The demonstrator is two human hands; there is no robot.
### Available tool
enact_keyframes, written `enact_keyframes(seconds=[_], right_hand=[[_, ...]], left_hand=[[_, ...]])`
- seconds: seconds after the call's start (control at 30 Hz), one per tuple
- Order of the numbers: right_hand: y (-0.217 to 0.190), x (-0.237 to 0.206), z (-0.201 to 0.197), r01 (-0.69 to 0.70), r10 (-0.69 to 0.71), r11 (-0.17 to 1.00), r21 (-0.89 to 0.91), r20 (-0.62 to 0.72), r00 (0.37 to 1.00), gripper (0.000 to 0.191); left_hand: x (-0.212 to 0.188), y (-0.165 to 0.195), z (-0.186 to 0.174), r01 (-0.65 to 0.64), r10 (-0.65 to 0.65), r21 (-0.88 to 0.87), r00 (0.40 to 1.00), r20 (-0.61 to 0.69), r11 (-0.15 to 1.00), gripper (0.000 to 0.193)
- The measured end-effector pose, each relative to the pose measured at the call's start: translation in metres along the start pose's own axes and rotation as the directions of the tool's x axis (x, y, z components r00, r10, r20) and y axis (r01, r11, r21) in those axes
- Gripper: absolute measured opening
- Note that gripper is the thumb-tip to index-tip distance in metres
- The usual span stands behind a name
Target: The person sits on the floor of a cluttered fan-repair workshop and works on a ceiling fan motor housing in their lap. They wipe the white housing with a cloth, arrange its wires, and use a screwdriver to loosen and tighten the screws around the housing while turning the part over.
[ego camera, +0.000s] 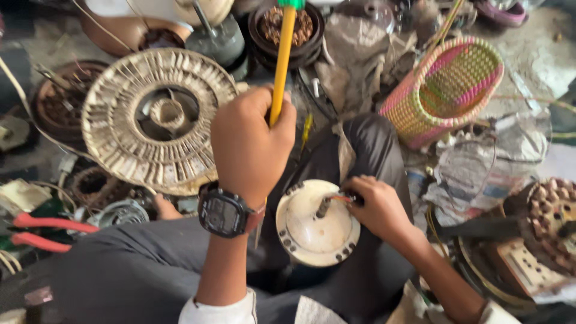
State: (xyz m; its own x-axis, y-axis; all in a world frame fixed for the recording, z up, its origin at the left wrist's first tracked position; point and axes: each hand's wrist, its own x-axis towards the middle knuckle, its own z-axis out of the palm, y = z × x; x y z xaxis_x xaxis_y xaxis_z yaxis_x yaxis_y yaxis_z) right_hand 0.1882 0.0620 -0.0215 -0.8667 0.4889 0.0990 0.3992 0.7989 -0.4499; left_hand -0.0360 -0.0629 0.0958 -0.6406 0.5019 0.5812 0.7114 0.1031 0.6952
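My left hand (251,144), with a black watch on its wrist, is raised and closed around a long yellow rod-like tool (282,60) with a green top end. A round cream motor cover (317,225) with a short shaft in its middle rests on my lap. My right hand (378,207) lies on the cover's right side, its fingers pinching small red and dark wires beside the shaft.
A large round stator with pale windings (157,120) lies on the floor to the left. Red-handled pliers (48,231) sit at the far left. A pink and green woven basket (447,90) stands at upper right. More motor parts (546,216) and crumpled plastic crowd the right side.
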Motion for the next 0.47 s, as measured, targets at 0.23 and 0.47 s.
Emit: enact_keyframes(seconds=[0.23,0.47], right_hand=[[0.022,0.041,0.004,-0.039,0.083,0.94,0.34,-0.114,0.99,0.021],[0.091,0.239,0.099,0.005,-0.021,0.979,0.203,0.076,0.997,0.025]], left_hand=[[0.005,-0.017,0.0,0.093,-0.092,-0.024,0.995,0.038,0.995,0.027],[-0.053,-0.054,0.033,0.39,-0.356,-0.25,0.918,0.174,0.886,0.047]])
